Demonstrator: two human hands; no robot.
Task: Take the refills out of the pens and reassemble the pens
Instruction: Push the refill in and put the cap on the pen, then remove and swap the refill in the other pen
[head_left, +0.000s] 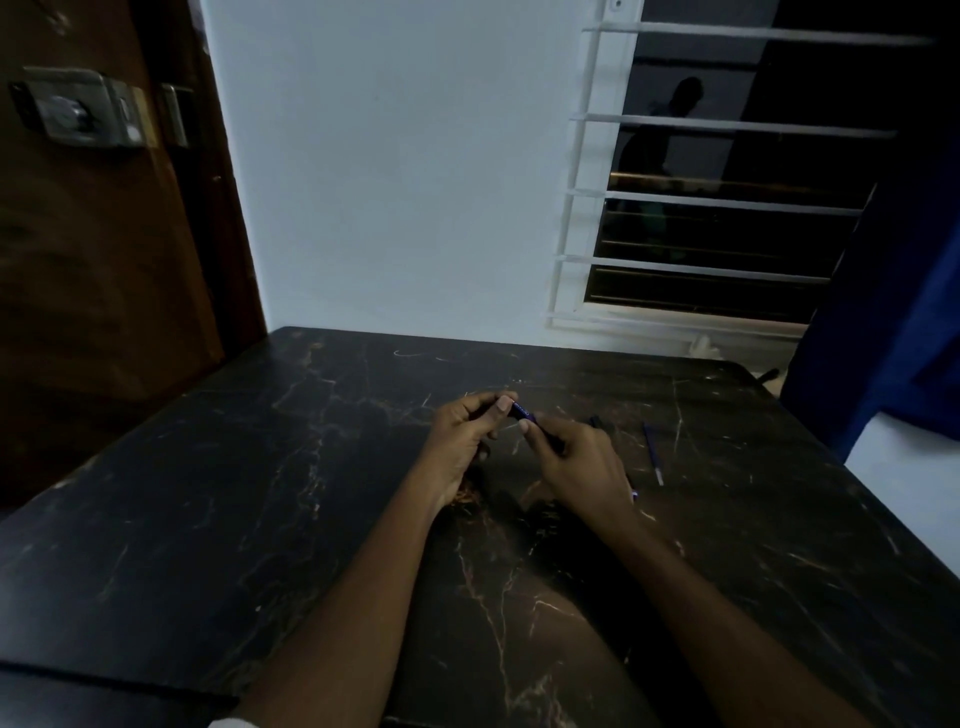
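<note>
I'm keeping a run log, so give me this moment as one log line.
step: pen in work | left hand: shut on blue pen | right hand: shut on same pen | refill: lying on table, right of hands

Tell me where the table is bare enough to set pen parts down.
The table's left half, from the left hand to the door-side edge, is bare, as is the far strip below the wall. It is crowded right of the right hand, where a refill and a dark pen part lie.

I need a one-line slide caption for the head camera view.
Both hands, left hand and right hand, grip a blue pen above a dark marble table; a refill lies nearby.
</note>
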